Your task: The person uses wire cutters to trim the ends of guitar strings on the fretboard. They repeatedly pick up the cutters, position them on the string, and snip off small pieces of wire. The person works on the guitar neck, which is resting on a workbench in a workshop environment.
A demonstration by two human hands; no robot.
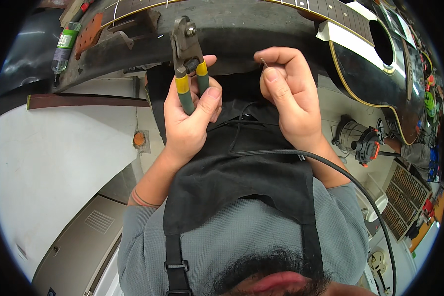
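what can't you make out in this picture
- Thin piece in the right hand: head view; too small to identify, partly covered by finger and thumb.
- Plier-like tool: head view; the thumb of the left hand hides the end of one handle.
- Black guitar: head view; the top edge cuts off part of its neck.

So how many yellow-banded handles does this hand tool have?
2: on the hand tool, a left handle and a right handle; the right one's lower end is partly covered by your left grip.
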